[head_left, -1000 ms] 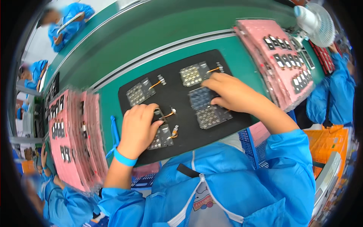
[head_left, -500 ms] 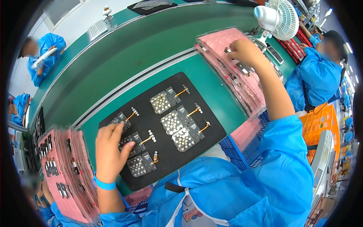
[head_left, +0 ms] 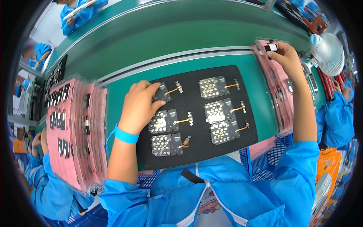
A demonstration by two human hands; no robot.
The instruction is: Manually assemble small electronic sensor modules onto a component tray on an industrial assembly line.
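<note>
My left hand (head_left: 139, 108) rests at the far left of a black mat (head_left: 193, 130). Its thumb and fingers are set around a thin board (head_left: 163, 93) with an orange flex cable, much of which the hand covers. Several similar boards, dotted with round silvery spots, lie in two columns, among them one below my left hand (head_left: 163, 121) and one at the far right (head_left: 212, 87). Over the right-hand stack of pink trays (head_left: 278, 96), my right hand (head_left: 289, 60) pinches a small black flat part with a white patch (head_left: 271, 48) between thumb and fingers.
Another stack of pink trays (head_left: 62, 140) holding black parts stands at the left. Beyond the right stack are a white fan (head_left: 328, 53) and a handheld device (head_left: 313, 81). A blue basket (head_left: 264, 166) sits below the table edge. Co-workers in blue sit on both sides.
The view has swung, so the mat and trays appear shifted. My right hand now shows a black part pinched at the tray stack's far end. My left hand stays at the same board.
</note>
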